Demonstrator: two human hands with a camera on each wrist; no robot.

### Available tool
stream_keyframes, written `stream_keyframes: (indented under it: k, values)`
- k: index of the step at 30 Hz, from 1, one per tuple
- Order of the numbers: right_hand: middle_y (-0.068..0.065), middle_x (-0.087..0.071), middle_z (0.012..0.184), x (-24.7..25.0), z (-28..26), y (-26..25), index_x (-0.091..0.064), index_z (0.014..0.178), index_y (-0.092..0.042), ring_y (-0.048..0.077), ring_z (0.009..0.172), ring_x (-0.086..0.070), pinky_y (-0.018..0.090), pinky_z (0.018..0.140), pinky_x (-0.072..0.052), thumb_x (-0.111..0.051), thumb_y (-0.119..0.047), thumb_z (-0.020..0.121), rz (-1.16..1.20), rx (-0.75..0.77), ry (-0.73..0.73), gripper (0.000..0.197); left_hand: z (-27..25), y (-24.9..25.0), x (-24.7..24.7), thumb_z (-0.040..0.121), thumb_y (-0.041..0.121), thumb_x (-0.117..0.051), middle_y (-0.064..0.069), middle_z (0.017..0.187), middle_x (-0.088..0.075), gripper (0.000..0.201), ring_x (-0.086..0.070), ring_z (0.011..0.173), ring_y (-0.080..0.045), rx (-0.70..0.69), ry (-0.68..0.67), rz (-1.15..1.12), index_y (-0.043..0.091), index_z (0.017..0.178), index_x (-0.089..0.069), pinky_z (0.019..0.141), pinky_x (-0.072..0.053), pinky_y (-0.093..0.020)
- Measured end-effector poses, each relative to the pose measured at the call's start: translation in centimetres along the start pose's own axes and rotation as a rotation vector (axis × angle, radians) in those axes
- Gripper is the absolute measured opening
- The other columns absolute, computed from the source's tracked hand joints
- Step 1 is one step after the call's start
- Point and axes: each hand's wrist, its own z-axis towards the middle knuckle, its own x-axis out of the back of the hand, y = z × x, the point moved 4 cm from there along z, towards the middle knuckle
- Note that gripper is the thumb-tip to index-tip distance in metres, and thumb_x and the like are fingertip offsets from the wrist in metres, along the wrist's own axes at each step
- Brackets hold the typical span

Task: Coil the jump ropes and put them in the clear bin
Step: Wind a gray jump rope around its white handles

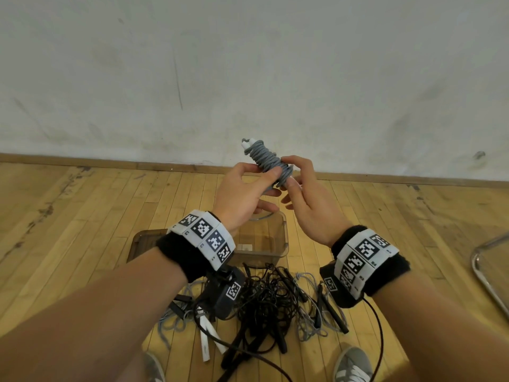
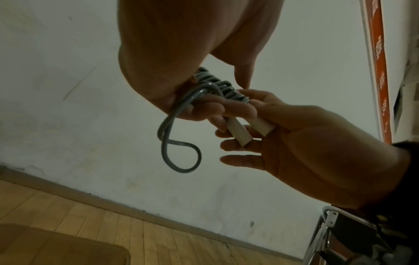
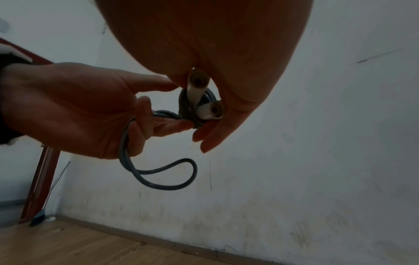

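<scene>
I hold a grey jump rope (image 1: 268, 161) wound in tight turns round its two white handles (image 2: 240, 133), chest-high above the clear bin (image 1: 283, 235) on the floor. My left hand (image 1: 271, 183) pinches the wound bundle from the left, and its fingers curl round the loose end loop (image 3: 163, 177) that hangs below. My right hand (image 1: 289, 175) pinches the lower end of the bundle between thumb and forefinger, its other fingers straight. The handles' open ends (image 3: 213, 110) show in the right wrist view. A small white piece lies in the bin.
A tangled pile of black and grey jump ropes (image 1: 264, 299) lies on the wooden floor in front of the bin, with white handles (image 1: 205, 337) at its left. A brownish lid (image 1: 143, 238) lies left of the bin. A metal frame (image 1: 487, 274) stands at the right. The wall is close behind.
</scene>
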Motion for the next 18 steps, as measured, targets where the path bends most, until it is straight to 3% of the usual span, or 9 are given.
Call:
stream_keyframes:
  k: [3,4,5,7,9,12,14,16,18]
  values:
    - [-0.02,-0.06,0.104,0.0,-0.2,-0.3,-0.024,0.151,-0.026,-0.005,0.094,-0.064,0.016,0.076,-0.051,-0.047,-0.026,0.107,0.002,0.014,0.007,0.05,-0.1,0.4,0.1,0.093,0.045,-0.07,-0.005,0.093,-0.079,0.037,-0.07,0.055,-0.01,-0.021,0.028,-0.021,0.02,0.118,-0.06,0.049,-0.047,-0.019]
    - [-0.02,-0.06,0.107,0.0,-0.2,-0.3,-0.021,0.153,-0.028,-0.005,0.097,-0.064,0.014,0.077,-0.051,-0.051,-0.029,0.105,0.006,0.007,0.026,0.057,-0.1,0.6,0.1,0.094,0.042,-0.07,-0.006,0.097,-0.078,0.037,-0.068,0.052,-0.007,-0.035,0.034,-0.025,0.016,0.119,-0.061,0.046,-0.046,-0.016]
    - [-0.019,-0.061,0.109,0.1,-0.3,-0.2,-0.02,0.155,-0.029,-0.002,0.096,-0.065,0.016,0.077,-0.053,-0.055,-0.033,0.103,0.025,-0.014,0.041,0.063,0.0,0.6,0.1,0.095,0.04,-0.069,-0.007,0.1,-0.077,0.037,-0.067,0.051,-0.006,-0.049,0.034,-0.021,0.014,0.12,-0.062,0.044,-0.045,-0.015]
    - [-0.012,-0.066,0.111,0.2,-0.2,0.2,-0.023,0.155,-0.031,0.01,0.091,-0.07,0.035,0.083,-0.06,-0.059,-0.039,0.1,0.095,-0.087,0.048,0.066,0.1,0.7,0.0,0.097,0.038,-0.067,-0.006,0.103,-0.076,0.036,-0.066,0.051,-0.006,-0.072,0.014,-0.012,0.013,0.122,-0.062,0.045,-0.045,-0.016]
    - [-0.005,-0.07,0.112,0.1,-0.2,0.5,-0.029,0.154,-0.031,0.018,0.09,-0.072,0.05,0.086,-0.059,-0.057,-0.05,0.097,0.132,-0.131,0.016,0.066,0.0,0.7,-0.1,0.098,0.039,-0.066,-0.003,0.099,-0.078,0.032,-0.07,0.058,-0.009,-0.078,-0.031,0.002,0.021,0.123,-0.063,0.052,-0.05,-0.02]
    - [-0.008,-0.068,0.124,0.2,-0.3,0.3,-0.035,0.152,-0.028,0.014,0.101,-0.071,0.05,0.086,-0.059,-0.055,-0.056,0.094,0.108,-0.087,0.016,0.067,0.3,0.7,-0.2,0.099,0.042,-0.064,0.004,0.1,-0.08,0.033,-0.077,0.087,-0.016,-0.1,-0.109,0.049,0.029,0.129,-0.066,0.079,-0.06,-0.036]
    - [-0.009,-0.066,0.127,0.6,-0.2,0.4,-0.035,0.152,-0.027,0.012,0.102,-0.07,0.047,0.086,-0.059,-0.059,-0.051,0.096,0.069,-0.079,0.042,0.066,0.5,0.8,0.0,0.098,0.047,-0.063,0.008,0.105,-0.079,0.036,-0.074,0.1,-0.013,-0.141,-0.129,0.098,0.031,0.13,-0.068,0.1,-0.054,-0.046]
    - [-0.01,-0.065,0.126,1.1,-0.2,0.6,-0.036,0.152,-0.026,0.007,0.1,-0.069,0.044,0.085,-0.059,-0.062,-0.044,0.097,0.018,-0.082,0.08,0.064,1.0,0.8,0.1,0.096,0.053,-0.061,0.01,0.099,-0.079,0.036,-0.073,0.098,-0.01,-0.165,-0.121,0.173,0.035,0.125,-0.07,0.107,-0.047,-0.048]
    - [-0.014,-0.063,0.124,1.5,-0.1,0.6,-0.038,0.151,-0.025,0.001,0.1,-0.065,0.037,0.088,-0.057,-0.065,-0.037,0.097,-0.023,-0.085,0.107,0.062,1.3,0.6,0.3,0.097,0.053,-0.06,0.009,0.082,-0.078,0.028,-0.072,0.087,-0.005,-0.172,-0.081,0.267,0.038,0.117,-0.073,0.101,-0.048,-0.042]
